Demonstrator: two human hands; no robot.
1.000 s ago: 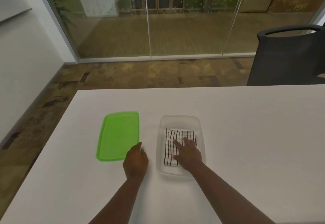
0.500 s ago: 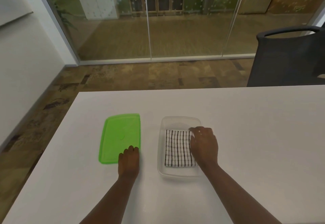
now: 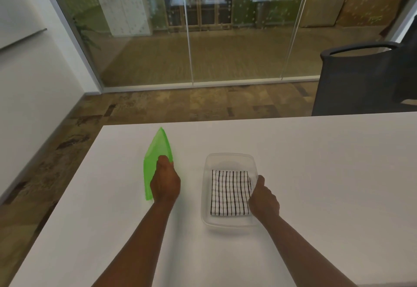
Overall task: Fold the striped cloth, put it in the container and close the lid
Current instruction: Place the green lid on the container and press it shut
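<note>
The folded black-and-white striped cloth lies flat inside the clear plastic container on the white table. My left hand grips the green lid by its near right edge and holds it tilted up on its side, left of the container. My right hand rests at the container's right rim with fingers curled and the thumb pointing up along the wall; it seems to hold the rim.
The white table stretches wide to the right and toward me. A dark office chair stands behind the table's far right edge. Beyond the far edge are a floor and a glass wall.
My left hand has taken hold of the green lid and lifted it from flat to tilted on edge. My right hand has come off the cloth and moved to the container's right rim.
</note>
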